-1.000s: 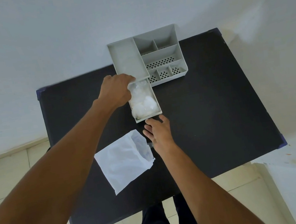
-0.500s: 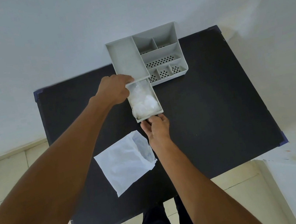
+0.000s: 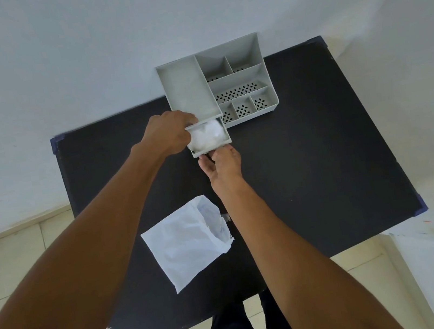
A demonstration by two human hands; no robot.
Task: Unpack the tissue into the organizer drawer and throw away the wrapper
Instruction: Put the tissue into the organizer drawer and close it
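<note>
On black table [image 3: 309, 164]: one grey organizer [image 3: 225, 83], one drawer [image 3: 210, 145] partly out holding white tissue [image 3: 210, 135]. Left hand [image 3: 169, 133] curled against drawer's left side, right hand [image 3: 222, 160] fingers pinching drawer front. One empty white wrapper [image 3: 185, 243] nearer, apart.

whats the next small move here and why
Probably push the drawer the rest of the way into the organizer. The tissue already sits inside, the right hand is at its front and the left hand steadies its side. The wrapper lies on the table, undiscarded.
</note>
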